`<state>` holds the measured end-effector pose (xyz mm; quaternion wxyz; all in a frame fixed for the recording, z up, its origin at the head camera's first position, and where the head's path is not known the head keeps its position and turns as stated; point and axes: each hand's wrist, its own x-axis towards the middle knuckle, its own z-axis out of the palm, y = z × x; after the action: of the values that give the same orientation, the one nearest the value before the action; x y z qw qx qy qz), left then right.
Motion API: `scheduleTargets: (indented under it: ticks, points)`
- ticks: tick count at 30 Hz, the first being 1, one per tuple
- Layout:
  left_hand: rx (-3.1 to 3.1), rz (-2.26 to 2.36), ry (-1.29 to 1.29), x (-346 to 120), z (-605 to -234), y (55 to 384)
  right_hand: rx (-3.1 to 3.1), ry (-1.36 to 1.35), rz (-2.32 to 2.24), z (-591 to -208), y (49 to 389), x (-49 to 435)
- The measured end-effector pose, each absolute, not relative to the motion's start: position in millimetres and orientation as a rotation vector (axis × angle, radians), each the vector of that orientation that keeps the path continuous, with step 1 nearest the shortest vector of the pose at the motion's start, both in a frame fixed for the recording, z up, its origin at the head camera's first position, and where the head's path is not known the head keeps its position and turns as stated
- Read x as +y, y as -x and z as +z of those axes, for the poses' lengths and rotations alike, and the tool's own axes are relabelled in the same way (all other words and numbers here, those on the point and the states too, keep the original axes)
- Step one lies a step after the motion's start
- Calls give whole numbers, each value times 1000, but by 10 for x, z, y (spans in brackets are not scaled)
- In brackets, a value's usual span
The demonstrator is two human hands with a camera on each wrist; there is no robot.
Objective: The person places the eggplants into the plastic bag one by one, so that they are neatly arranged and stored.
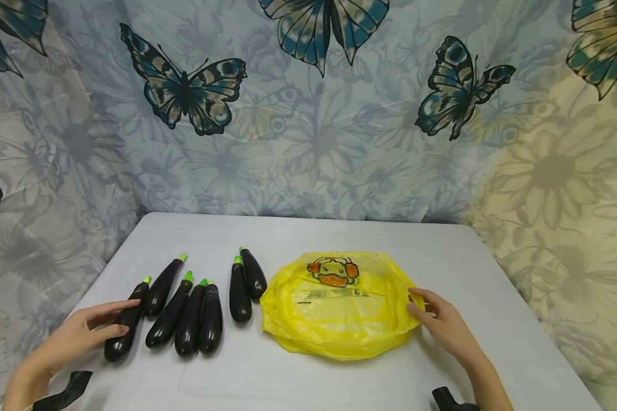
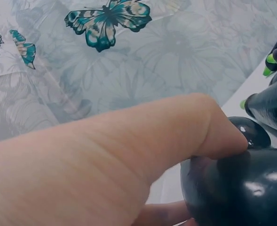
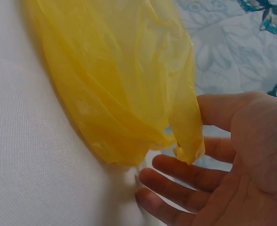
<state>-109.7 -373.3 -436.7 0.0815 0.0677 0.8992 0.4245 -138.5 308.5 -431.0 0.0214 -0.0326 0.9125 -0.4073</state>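
Observation:
At the left end of the row, my left hand [image 1: 82,331] holds the nearest dark eggplant [image 1: 119,344], thumb on one side and fingers on the other. In the left wrist view the thumb presses on this glossy eggplant [image 2: 241,188], with part of a finger showing below. A yellow plastic bag [image 1: 339,325] with a cartoon duck face lies flat right of centre. My right hand [image 1: 444,325] pinches its right edge. The right wrist view shows the bag's edge [image 3: 190,127] between thumb and index finger, the other fingers loosely spread beneath.
Several more eggplants with green stem ends lie close beside the held one, such as this eggplant [image 1: 167,317]. Two others, including this eggplant [image 1: 240,294], lie next to the bag's left edge. The white table [image 1: 236,382] meets butterfly-patterned cloth [image 1: 319,160] behind.

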Motion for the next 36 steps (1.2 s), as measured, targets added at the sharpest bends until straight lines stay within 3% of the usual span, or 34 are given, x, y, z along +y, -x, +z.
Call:
scheduleTargets:
  ticks: [25, 36]
  points:
    - [2773, 1354, -68, -3678, -4284, 1079, 2769, 58, -1312, -4288, 1384, 3061]
    - [2729, 1442, -166, -3512, -4176, 1073, 2731, 56, -1367, -4298, 1392, 3056]
